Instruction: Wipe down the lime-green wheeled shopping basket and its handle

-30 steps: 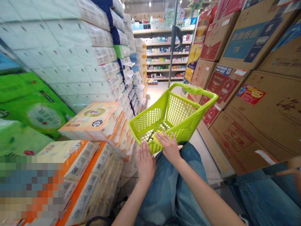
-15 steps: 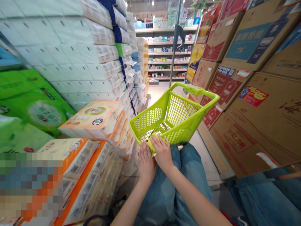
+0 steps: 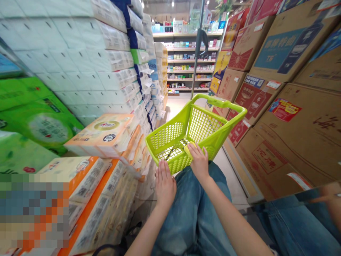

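Observation:
A lime-green plastic shopping basket (image 3: 183, 163) with lattice sides stands tilted in front of my knees, its raised handle (image 3: 223, 103) at the far right. My left hand (image 3: 165, 181) lies on the near left corner of its rim, fingers stretched out and holding nothing. On the near rim, further right, my right hand (image 3: 199, 161) presses a yellow cloth or sponge (image 3: 189, 149) against the basket, its fingers over it. The underside of the yellow piece is hidden.
Stacked tissue packs (image 3: 106, 138) rise on the left, cardboard boxes (image 3: 287, 135) on the right. Behind the basket are a metal post (image 3: 195, 67) and stocked shelves (image 3: 183, 61). Another person's denim-clad leg (image 3: 295, 220) and blurred hand (image 3: 331, 201) are at the lower right.
My right hand has slid right along the basket's rim with the yellow piece, away from my left hand, which stays at the corner. Another person's hand has appeared at the right edge.

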`<state>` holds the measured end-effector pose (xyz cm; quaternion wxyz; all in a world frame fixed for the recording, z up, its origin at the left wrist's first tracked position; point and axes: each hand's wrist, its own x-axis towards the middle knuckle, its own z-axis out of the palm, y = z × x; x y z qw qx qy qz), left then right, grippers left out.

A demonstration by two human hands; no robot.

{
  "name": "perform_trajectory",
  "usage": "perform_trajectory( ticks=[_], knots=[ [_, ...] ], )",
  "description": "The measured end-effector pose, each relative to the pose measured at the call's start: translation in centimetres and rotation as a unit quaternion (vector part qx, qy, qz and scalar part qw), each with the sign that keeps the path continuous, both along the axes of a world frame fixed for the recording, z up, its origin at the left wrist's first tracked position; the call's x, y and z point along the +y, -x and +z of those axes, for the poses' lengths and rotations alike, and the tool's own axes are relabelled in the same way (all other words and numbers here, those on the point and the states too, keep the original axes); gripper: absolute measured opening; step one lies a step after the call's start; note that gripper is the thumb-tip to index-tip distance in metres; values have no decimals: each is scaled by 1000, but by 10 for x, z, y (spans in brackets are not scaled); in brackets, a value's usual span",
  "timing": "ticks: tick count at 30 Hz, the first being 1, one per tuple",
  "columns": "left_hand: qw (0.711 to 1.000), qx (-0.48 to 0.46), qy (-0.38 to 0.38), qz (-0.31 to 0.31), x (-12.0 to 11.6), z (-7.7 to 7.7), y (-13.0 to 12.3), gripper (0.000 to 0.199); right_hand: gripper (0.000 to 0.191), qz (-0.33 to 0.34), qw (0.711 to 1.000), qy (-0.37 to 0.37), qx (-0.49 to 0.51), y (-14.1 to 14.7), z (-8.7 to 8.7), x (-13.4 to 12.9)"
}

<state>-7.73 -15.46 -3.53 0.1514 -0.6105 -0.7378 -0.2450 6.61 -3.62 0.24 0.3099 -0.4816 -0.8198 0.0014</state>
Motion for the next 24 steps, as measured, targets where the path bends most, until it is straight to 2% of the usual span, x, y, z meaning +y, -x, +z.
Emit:
perform_trajectory(
  ticks=[2,7,9,12,15,18,21,24],
  knots=[
    [1000,-1,-6,1,1,-2,0,84,70,8,1000,5,5,18,-5,-17],
    [999,29,-14,1,1,-8,3,79,59,94,996,6,-7,58,-15,-56],
    [999,40,-8,-2,1,-8,6,77,58,121,993,-1,-16,57,-15,-55],
    [999,36,0,-10,0,-5,8,80,63,150,988,-11,-32,37,-10,-35],
    [1000,21,-2,-14,-1,-3,8,83,69,107,994,-10,-26,12,-4,-11],
    [1000,9,-5,-15,0,-3,6,85,72,52,999,-5,-14,1,-2,0],
    [1000,3,-12,-14,1,-4,5,84,70,25,1000,6,1,13,-4,-10],
    [1000,5,-22,-12,3,-7,7,81,63,48,999,13,2,38,-9,-31]
  ],
)
